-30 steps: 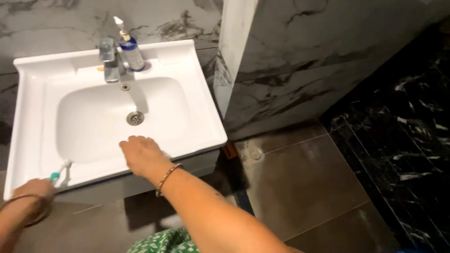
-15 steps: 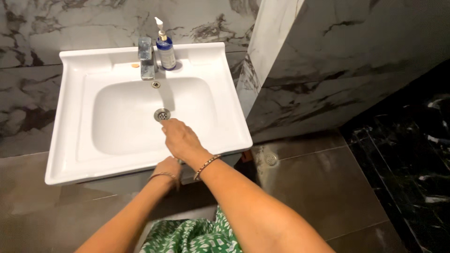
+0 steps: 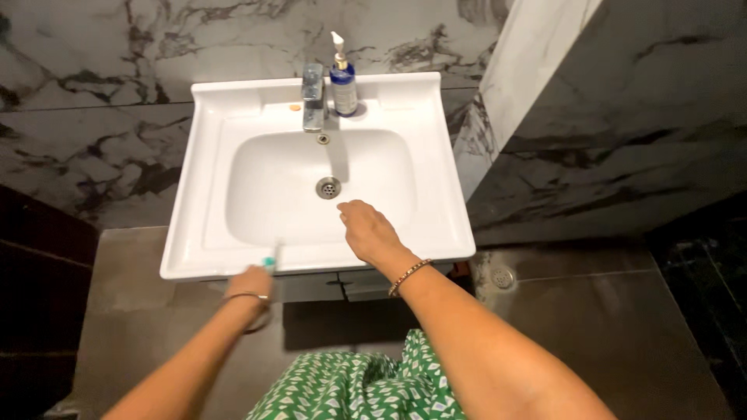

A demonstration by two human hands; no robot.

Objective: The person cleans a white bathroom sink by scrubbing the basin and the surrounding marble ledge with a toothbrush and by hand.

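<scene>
Left hand is clenched around a toothbrush, whose teal and white head pokes up over the front rim of the white sink just beyond the knuckles; 1 thin bangle circles that wrist. Up and right of this hand, the drain sits in the basin. Right hand hangs over the basin's front edge, fingers loosely curled and grasping nothing. Far beyond it stand the chrome tap and 1 blue soap dispenser.
</scene>
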